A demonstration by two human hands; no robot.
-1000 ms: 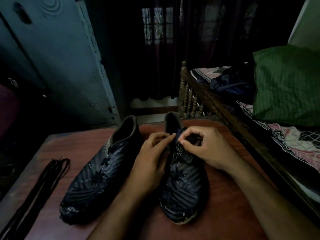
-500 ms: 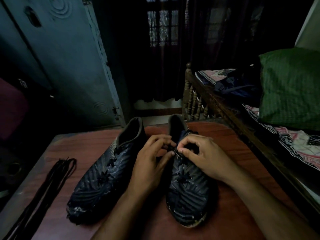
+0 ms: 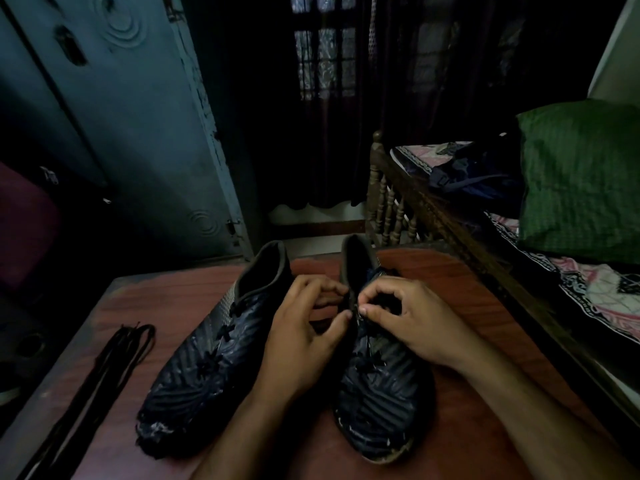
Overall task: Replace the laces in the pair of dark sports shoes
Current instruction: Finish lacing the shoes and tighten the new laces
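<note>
I have both shoes side by side on the table (image 3: 467, 292), toes toward me, and I am working at the top of the right shoe (image 3: 377, 386), up by its tongue. My left hand (image 3: 304, 337) and right hand (image 3: 412, 323) are close together over the uppermost eyelets, fingers curled; my right thumb and forefinger look pinched on the old lace (image 3: 370, 358), and my left thumb and fingers seem to be nipping it too, though the light is so dim that I cannot tell for sure what the left one has. The left shoe (image 3: 214, 355) sits just beside, still laced and untouched. The spare laces (image 3: 104, 368) lie in a long bundle well apart, near the table's left edge. As I judge it, the job is barely begun: this is loosening the top crossing before drawing the old lace out. To do it well I should steady the shoe with my left hand and pull with my right along the line of the eyelet, not sideways, easing slack through one crossing at a time. Yanking from the top would only cinch the lower rows tighter. Black lace on black upper is hard to see here, so I would go by feel and take it slowly.
</note>
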